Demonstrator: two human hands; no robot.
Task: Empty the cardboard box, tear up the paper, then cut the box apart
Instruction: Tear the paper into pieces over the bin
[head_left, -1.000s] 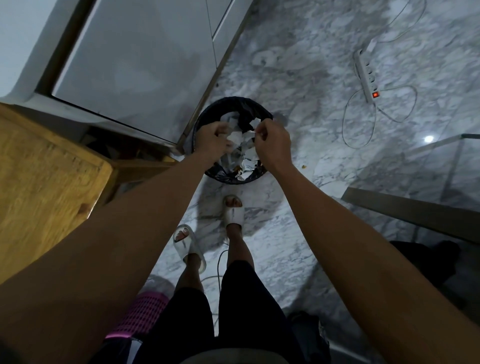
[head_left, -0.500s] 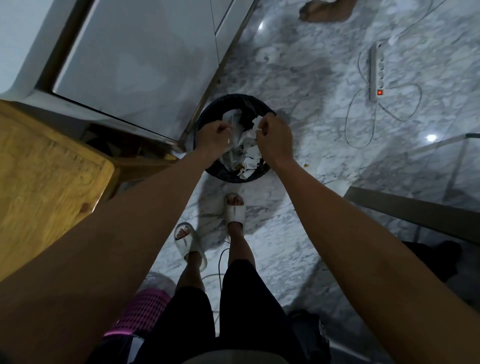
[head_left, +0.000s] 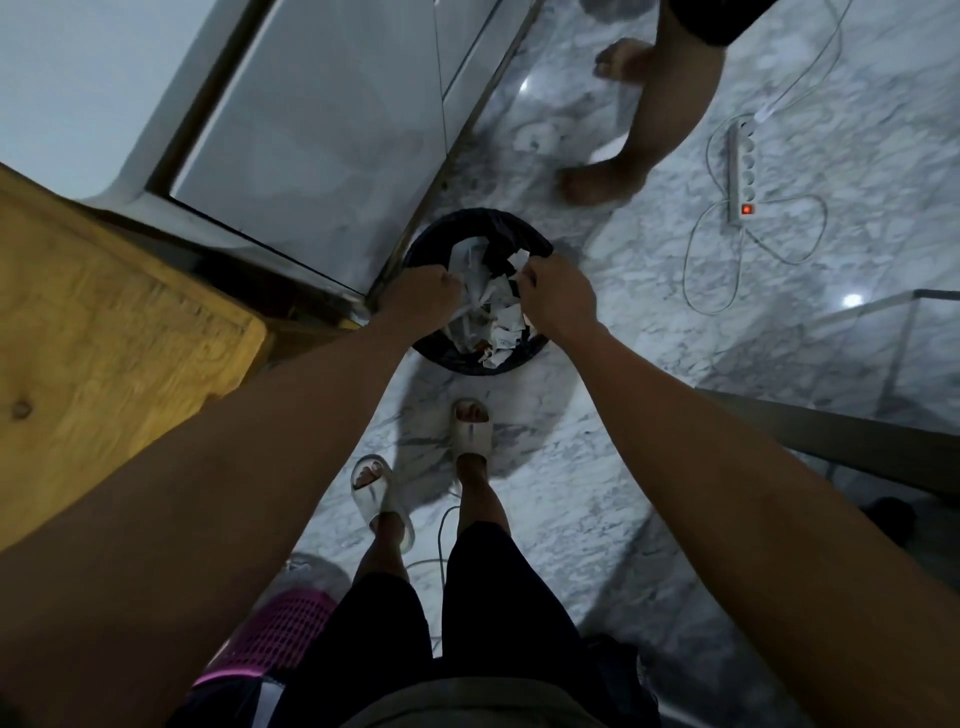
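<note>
Both my arms reach out over a round black trash bin (head_left: 535, 244) lined with a dark bag on the marble floor. My left hand (head_left: 423, 297) grips a crumpled strip of white paper (head_left: 475, 293) at the bin's left side. My right hand (head_left: 558, 297) pinches a small white paper piece at the right side. Several torn white scraps (head_left: 506, 340) lie inside the bin beneath my hands. The cardboard box is not in view.
A wooden tabletop (head_left: 104, 332) lies to the left, white cabinet doors (head_left: 322, 130) behind the bin. Another person's bare legs (head_left: 660, 114) stand just beyond it. A power strip (head_left: 740, 176) with cables lies at the right, a pink basket (head_left: 275, 634) near my feet.
The view has tilted up, bringing another person's legs into sight beyond the bin. My hands have stayed over the bin, drawn slightly apart with the paper between them.
</note>
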